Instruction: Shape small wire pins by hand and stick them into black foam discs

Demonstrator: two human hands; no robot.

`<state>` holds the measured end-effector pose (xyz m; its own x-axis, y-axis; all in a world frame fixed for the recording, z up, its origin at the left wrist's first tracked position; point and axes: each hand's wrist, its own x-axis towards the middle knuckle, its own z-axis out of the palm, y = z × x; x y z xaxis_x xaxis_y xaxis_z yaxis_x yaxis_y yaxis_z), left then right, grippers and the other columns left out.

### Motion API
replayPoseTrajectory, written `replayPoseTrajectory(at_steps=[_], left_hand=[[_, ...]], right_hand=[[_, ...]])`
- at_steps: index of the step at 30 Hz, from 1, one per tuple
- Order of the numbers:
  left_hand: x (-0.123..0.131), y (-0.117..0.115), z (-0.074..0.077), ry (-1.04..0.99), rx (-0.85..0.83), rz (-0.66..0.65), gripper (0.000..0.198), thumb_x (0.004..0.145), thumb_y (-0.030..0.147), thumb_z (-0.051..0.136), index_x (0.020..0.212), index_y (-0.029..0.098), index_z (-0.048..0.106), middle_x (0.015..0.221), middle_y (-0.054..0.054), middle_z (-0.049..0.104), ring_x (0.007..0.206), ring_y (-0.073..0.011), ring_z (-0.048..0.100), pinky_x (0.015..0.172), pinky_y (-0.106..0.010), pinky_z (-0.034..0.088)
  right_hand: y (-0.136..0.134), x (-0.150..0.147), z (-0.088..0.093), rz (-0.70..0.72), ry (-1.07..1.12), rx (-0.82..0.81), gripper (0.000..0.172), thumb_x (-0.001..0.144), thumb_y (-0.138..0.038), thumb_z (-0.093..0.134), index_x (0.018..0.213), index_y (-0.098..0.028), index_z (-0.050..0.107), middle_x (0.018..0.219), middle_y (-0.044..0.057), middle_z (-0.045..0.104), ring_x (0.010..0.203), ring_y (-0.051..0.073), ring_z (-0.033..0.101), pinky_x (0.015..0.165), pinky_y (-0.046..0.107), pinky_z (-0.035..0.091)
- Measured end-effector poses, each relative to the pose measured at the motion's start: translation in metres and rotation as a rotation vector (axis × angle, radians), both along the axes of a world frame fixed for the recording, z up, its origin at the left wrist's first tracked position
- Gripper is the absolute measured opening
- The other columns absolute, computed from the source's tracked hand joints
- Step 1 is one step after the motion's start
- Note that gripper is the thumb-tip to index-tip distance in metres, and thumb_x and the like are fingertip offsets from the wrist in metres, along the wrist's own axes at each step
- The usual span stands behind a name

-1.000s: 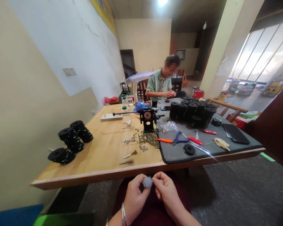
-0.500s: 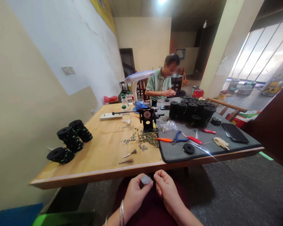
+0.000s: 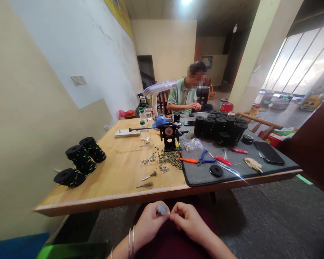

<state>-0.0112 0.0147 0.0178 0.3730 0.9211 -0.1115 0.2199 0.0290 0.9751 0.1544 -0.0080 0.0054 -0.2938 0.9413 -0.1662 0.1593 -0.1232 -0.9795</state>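
My left hand [image 3: 150, 223] is closed around a small translucent grey-white bundle [image 3: 162, 209], its top showing above the curled fingers. Whether it is tubing or strands I cannot make out. My right hand [image 3: 188, 220] is closed in a pinch, thumb against forefinger, right beside the left thumb tip. Anything between those fingertips is too small to name. Both hands are over my lap, just below the front edge of the wooden table [image 3: 97, 190].
Ahead lie two small brush-like tools [image 3: 149, 176], a heap of small beads [image 3: 171, 158] and a black winding device [image 3: 169, 136]. Black spools [image 3: 79, 158] stand left, more spools [image 3: 220, 126] right. Pliers [image 3: 204, 157] lie on the grey mat [image 3: 197, 176]. A person [image 3: 182, 95] sits opposite.
Both hands have shifted slightly left and down. The right fingertips have come closer to the left thumb. The bundle stays in my left hand.
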Motion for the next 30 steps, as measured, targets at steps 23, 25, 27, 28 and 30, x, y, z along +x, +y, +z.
replayPoseTrajectory(at_steps=[23, 25, 27, 28, 30], left_hand=[[-0.019, -0.003, 0.046, -0.742, -0.613, -0.002, 0.043, 0.063, 0.029, 0.078, 0.069, 0.016, 0.038, 0.055, 0.01, 0.015, 0.042, -0.0015, 0.009, 0.039, -0.016, 0.009], [-0.017, 0.0, 0.047, -0.629, -0.513, 0.001, 0.041, 0.065, 0.033, 0.076, 0.068, 0.016, 0.038, 0.053, 0.01, 0.016, 0.043, -0.0024, 0.009, 0.04, -0.017, 0.008], [-0.015, 0.001, 0.045, -0.491, -0.385, 0.005, 0.039, 0.069, 0.038, 0.072, 0.065, 0.016, 0.04, 0.051, 0.009, 0.018, 0.044, -0.0035, 0.01, 0.041, -0.019, 0.008], [-0.014, 0.002, 0.044, -0.42, -0.318, 0.014, 0.038, 0.071, 0.04, 0.07, 0.064, 0.016, 0.041, 0.05, 0.009, 0.02, 0.045, -0.004, 0.012, 0.042, -0.02, 0.009], [-0.012, 0.004, 0.042, -0.3, -0.203, 0.055, 0.037, 0.072, 0.044, 0.067, 0.064, 0.014, 0.045, 0.05, 0.008, 0.025, 0.046, -0.0048, 0.016, 0.043, -0.021, 0.012]], right_hand=[[0.006, 0.019, -0.03, 0.036, -0.065, 0.363, 0.032, 0.089, -0.038, 0.044, 0.071, -0.013, 0.054, 0.073, 0.004, 0.061, 0.077, 0.012, 0.055, 0.078, 0.023, 0.039], [0.004, 0.018, -0.023, 0.076, -0.019, 0.321, 0.03, 0.089, -0.039, 0.044, 0.079, -0.013, 0.056, 0.074, 0.005, 0.065, 0.076, 0.012, 0.056, 0.078, 0.024, 0.04], [0.002, 0.015, -0.014, 0.13, 0.057, 0.274, 0.03, 0.088, -0.041, 0.045, 0.091, -0.013, 0.056, 0.077, 0.006, 0.067, 0.075, 0.012, 0.058, 0.076, 0.024, 0.041], [0.002, 0.012, -0.009, 0.152, 0.105, 0.252, 0.031, 0.088, -0.042, 0.046, 0.096, -0.013, 0.054, 0.077, 0.006, 0.067, 0.074, 0.012, 0.059, 0.075, 0.024, 0.042], [0.002, 0.004, 0.0, 0.173, 0.206, 0.208, 0.034, 0.088, -0.044, 0.045, 0.1, -0.012, 0.051, 0.071, 0.005, 0.066, 0.069, 0.012, 0.058, 0.073, 0.024, 0.042]])
